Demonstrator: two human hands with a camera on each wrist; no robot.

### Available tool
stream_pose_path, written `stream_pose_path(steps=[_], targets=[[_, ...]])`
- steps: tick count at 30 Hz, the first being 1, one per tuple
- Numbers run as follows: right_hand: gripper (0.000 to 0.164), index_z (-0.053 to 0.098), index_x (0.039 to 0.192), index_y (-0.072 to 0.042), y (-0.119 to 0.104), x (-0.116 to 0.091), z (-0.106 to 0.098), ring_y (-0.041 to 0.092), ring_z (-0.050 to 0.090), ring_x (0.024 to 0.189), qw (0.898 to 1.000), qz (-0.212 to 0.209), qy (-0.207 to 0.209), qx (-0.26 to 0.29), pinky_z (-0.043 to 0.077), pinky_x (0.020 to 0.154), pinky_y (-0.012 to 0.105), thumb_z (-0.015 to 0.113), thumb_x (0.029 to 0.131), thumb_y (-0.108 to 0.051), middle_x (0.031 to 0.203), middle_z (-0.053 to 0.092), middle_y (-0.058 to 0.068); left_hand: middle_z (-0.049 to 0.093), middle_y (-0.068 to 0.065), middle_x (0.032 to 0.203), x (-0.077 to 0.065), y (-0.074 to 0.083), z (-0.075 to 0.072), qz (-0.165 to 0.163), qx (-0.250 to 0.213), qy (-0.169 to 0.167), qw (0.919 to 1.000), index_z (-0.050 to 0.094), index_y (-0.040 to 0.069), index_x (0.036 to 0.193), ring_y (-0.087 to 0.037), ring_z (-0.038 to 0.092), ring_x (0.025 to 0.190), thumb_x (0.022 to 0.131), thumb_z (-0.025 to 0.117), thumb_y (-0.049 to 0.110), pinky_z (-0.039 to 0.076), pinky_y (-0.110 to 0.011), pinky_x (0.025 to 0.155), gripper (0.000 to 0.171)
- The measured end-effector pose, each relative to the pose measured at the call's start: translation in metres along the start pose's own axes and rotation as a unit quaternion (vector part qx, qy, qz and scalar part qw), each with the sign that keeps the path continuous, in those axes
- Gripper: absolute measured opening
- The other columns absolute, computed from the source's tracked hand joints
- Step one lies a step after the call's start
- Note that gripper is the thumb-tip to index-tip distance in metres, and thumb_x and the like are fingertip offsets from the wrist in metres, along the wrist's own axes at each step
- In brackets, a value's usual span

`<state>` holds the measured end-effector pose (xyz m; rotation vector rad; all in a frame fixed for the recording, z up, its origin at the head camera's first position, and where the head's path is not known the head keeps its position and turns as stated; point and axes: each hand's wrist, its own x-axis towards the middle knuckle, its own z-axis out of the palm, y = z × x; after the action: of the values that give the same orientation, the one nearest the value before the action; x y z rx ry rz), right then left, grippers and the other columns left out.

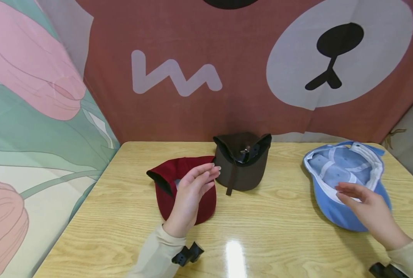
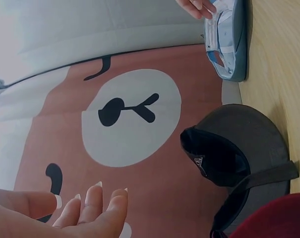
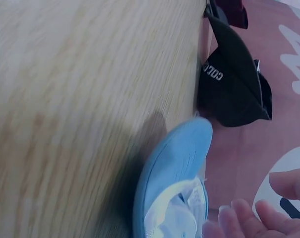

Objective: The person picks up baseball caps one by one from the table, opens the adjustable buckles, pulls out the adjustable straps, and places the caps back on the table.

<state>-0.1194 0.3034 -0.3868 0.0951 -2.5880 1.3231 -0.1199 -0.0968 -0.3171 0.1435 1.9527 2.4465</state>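
Note:
My left hand hovers over a dark red cap, its fingers loosely extended and holding nothing; it hides part of the cap. To the right, my right hand is held over the front part of a light blue cap, fingers relaxed. The blue cap lies with its white-lined inside facing up, and fingertips and lining look apart in the right wrist view. Between the hands, a dark brown cap stands at the back with its strap hanging down. White lettering marks this cap in the right wrist view.
All three caps are on a light wood-grain table. Behind its back edge hangs a brown cloth with a bear's face. A flower-patterned cloth borders the left side.

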Motion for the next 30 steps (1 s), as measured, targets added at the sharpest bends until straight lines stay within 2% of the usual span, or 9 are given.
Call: stream_pose_path(steps=[3, 5, 7, 9, 12, 16, 21, 25, 30], targets=[[0.046, 0.058, 0.099, -0.044, 0.004, -0.001, -0.002, -0.022, 0.048, 0.084, 1.0, -0.018, 0.023, -0.002, 0.04, 0.064, 0.005, 0.065, 0.089, 0.0, 0.091, 0.053, -0.038, 0.062, -0.017, 0.125, 0.0, 0.0, 0.001, -0.004, 0.009, -0.007, 0.9999, 0.052, -0.006, 0.129, -0.029, 0.058, 0.117, 0.1, 0.048, 0.012, 0.043, -0.038, 0.102, 0.033], [0.036, 0.064, 0.1, -0.033, 0.007, -0.001, -0.004, -0.024, 0.046, 0.083, 0.999, -0.024, 0.032, -0.023, 0.038, 0.063, 0.005, 0.065, 0.088, 0.001, 0.09, 0.051, -0.039, 0.062, -0.017, 0.125, 0.0, -0.001, 0.001, -0.007, 0.018, -0.01, 0.9998, 0.052, -0.005, 0.128, -0.029, 0.058, 0.117, 0.1, 0.048, 0.012, 0.043, -0.038, 0.102, 0.033], [0.022, 0.068, 0.104, -0.015, 0.008, 0.0, -0.007, -0.026, 0.04, 0.083, 0.997, -0.025, 0.04, -0.062, 0.037, 0.062, 0.006, 0.065, 0.088, 0.0, 0.09, 0.063, -0.022, 0.062, -0.017, 0.125, 0.0, -0.001, 0.001, -0.01, 0.025, -0.015, 0.9995, 0.052, -0.006, 0.129, -0.03, 0.057, 0.118, 0.1, 0.048, 0.013, 0.042, -0.039, 0.102, 0.034], [0.023, 0.062, 0.11, 0.006, 0.009, 0.0, -0.01, -0.026, 0.035, 0.079, 0.993, -0.019, 0.043, -0.109, 0.035, 0.06, 0.008, 0.065, 0.089, -0.003, 0.095, 0.069, 0.003, 0.062, -0.017, 0.125, -0.001, -0.002, 0.001, -0.011, 0.033, -0.02, 0.9992, 0.052, -0.006, 0.129, -0.03, 0.057, 0.118, 0.101, 0.048, 0.013, 0.041, -0.04, 0.103, 0.034], [0.034, 0.054, 0.115, 0.016, 0.011, 0.0, -0.015, -0.001, 0.053, 0.084, 0.985, -0.019, 0.051, -0.166, 0.033, 0.061, 0.018, 0.063, 0.089, -0.004, 0.105, 0.054, 0.041, 0.062, -0.018, 0.125, -0.001, -0.003, 0.001, -0.011, 0.041, -0.031, 0.9986, 0.051, -0.006, 0.13, -0.03, 0.057, 0.118, 0.101, 0.048, 0.013, 0.04, -0.042, 0.104, 0.034], [0.035, 0.052, 0.116, 0.017, 0.011, -0.002, -0.016, 0.045, 0.049, 0.089, 0.979, -0.035, 0.071, -0.187, 0.029, 0.065, 0.027, 0.062, 0.088, -0.002, 0.106, 0.051, 0.042, 0.062, -0.018, 0.126, 0.0, -0.004, 0.001, -0.015, 0.048, -0.04, 0.998, 0.051, -0.006, 0.13, -0.029, 0.057, 0.118, 0.101, 0.048, 0.013, 0.039, -0.044, 0.104, 0.034], [0.034, 0.051, 0.113, 0.018, 0.009, -0.003, -0.016, 0.052, 0.047, 0.097, 0.974, -0.068, 0.102, -0.19, 0.037, 0.082, 0.045, 0.062, 0.083, 0.007, 0.108, 0.048, 0.042, 0.062, -0.018, 0.126, -0.001, -0.004, 0.001, -0.02, 0.055, -0.042, 0.9974, 0.051, -0.005, 0.13, -0.029, 0.056, 0.118, 0.102, 0.047, 0.014, 0.04, -0.043, 0.104, 0.034], [0.038, 0.047, 0.11, 0.023, 0.01, -0.001, -0.018, 0.061, 0.038, 0.105, 0.964, -0.089, 0.127, -0.215, 0.024, 0.094, 0.067, 0.061, 0.076, 0.013, 0.111, 0.043, 0.046, 0.062, -0.018, 0.126, -0.001, -0.004, 0.001, -0.021, 0.058, -0.042, 0.9972, 0.052, -0.005, 0.13, -0.029, 0.056, 0.118, 0.102, 0.048, 0.014, 0.04, -0.043, 0.104, 0.034], [0.052, 0.035, 0.118, 0.032, 0.019, 0.003, -0.025, 0.065, 0.031, 0.108, 0.965, -0.063, 0.12, -0.222, 0.019, 0.099, 0.068, 0.058, 0.076, 0.012, 0.112, 0.035, 0.052, 0.062, -0.018, 0.125, 0.0, -0.006, 0.0, -0.017, 0.061, -0.044, 0.997, 0.052, -0.006, 0.129, -0.028, 0.057, 0.117, 0.102, 0.047, 0.013, 0.039, -0.045, 0.105, 0.034]])
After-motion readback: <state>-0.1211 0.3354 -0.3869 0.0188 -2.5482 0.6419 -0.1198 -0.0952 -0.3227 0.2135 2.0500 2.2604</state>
